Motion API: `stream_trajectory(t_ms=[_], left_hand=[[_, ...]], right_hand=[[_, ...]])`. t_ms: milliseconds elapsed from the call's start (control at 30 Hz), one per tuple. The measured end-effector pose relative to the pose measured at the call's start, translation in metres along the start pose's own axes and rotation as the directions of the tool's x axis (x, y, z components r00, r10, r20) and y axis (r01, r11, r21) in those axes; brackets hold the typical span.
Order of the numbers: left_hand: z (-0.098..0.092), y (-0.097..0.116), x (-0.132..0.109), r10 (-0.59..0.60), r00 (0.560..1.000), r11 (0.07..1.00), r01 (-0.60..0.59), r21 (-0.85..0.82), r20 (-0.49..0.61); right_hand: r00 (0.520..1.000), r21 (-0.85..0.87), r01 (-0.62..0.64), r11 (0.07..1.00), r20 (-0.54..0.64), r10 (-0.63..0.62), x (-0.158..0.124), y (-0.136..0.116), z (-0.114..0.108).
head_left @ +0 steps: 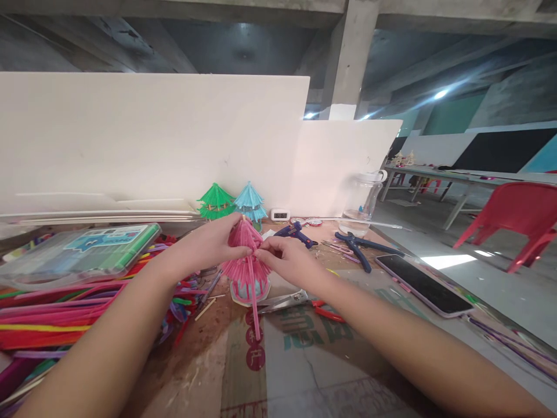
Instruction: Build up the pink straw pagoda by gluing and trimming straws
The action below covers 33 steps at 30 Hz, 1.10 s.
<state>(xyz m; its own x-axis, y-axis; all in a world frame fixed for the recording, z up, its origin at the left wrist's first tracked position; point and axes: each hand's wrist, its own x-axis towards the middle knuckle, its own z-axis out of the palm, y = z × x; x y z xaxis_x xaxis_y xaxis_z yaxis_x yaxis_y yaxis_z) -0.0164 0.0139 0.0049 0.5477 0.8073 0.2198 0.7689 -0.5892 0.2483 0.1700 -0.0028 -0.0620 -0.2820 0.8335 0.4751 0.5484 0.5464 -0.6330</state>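
Note:
A small pink pavilion model with a two-tiered roof of pipe cleaners stands on a pale base in the middle of the table. My left hand is closed round the upper roof from the left, its thumb in front and its other fingers partly hidden behind. From the right, my right hand pinches near the upper end of a pink pipe cleaner, which hangs down in front of the roof and past the base. Just right of the base lie scissors with red handles.
Behind stand a green pavilion model and a blue one, beside a small white digital clock. A glue gun, pliers, phone and water jug lie rightward. Leftward are loose pipe cleaners and a plastic case.

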Motion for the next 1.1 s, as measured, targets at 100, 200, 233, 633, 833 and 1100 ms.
stream_trajectory(t_ms=[100, 200, 233, 633, 833, 1100], left_hand=[[-0.001, 0.002, -0.001, -0.006, 1.000, 1.000, 0.006, 0.019, -0.003], [-0.002, 0.004, -0.001, -0.008, 1.000, 1.000, 0.009, 0.019, -0.006], [-0.003, 0.004, -0.001, -0.001, 1.000, 1.000, 0.001, 0.009, -0.008], [-0.006, 0.003, 0.003, -0.005, 0.974, 0.989, -0.029, -0.147, -0.225], [-0.005, 0.006, 0.003, -0.003, 0.961, 0.988, -0.040, -0.148, -0.276], [-0.009, -0.007, 0.004, -0.040, 0.950, 0.985, -0.014, -0.169, -0.311]], right_hand=[[1.000, -0.020, -0.014, 1.000, 0.006, 0.014, 0.000, -0.001, 0.000], [1.000, -0.039, -0.007, 0.999, 0.007, 0.007, 0.000, -0.002, 0.000], [1.000, -0.040, -0.002, 0.999, 0.009, 0.002, 0.000, -0.002, 0.000], [1.000, -0.055, 0.012, 0.998, 0.022, -0.011, 0.002, -0.012, -0.029], [0.989, -0.135, 0.056, 0.989, 0.145, -0.036, -0.001, -0.009, -0.039], [0.860, -0.483, 0.094, 0.871, 0.480, 0.173, -0.033, 0.026, -0.063]])
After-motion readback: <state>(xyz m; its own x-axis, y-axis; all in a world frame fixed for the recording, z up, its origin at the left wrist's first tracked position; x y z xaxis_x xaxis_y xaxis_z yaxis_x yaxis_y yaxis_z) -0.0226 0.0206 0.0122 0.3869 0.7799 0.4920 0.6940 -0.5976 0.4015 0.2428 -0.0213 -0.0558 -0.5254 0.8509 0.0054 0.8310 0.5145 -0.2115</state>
